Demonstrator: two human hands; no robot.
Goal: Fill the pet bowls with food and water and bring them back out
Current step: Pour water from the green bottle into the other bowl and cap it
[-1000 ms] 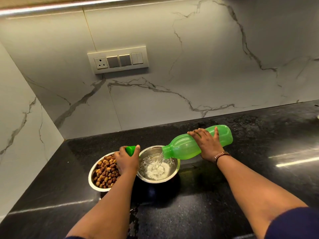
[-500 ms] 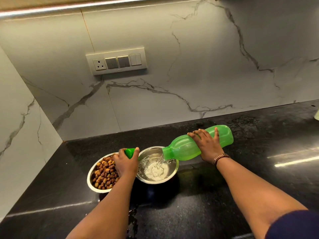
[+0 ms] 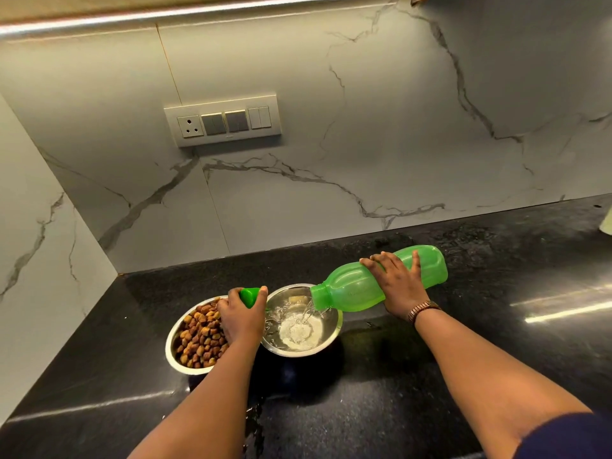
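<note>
Two steel bowls stand side by side on the black counter. The left bowl (image 3: 172,342) is full of brown kibble. Water lies in the right bowl (image 3: 334,329), and a thin stream falls into it from the mouth of a green plastic bottle (image 3: 354,289). My right hand (image 3: 397,283) grips that bottle around its middle and holds it tipped on its side, neck to the left over the bowl. My left hand (image 3: 241,319) hovers between the two bowls and grips the green bottle cap (image 3: 249,295); it hides part of both rims.
The black counter (image 3: 430,376) runs into a corner, with marble walls at the back and on the left. A switch and socket panel (image 3: 225,120) sits on the back wall. A small wet patch (image 3: 253,422) lies on the counter near the front edge.
Water keeps flowing into the right bowl. Both hands and the bottle hold nearly the same pose; only the view has shifted slightly.
</note>
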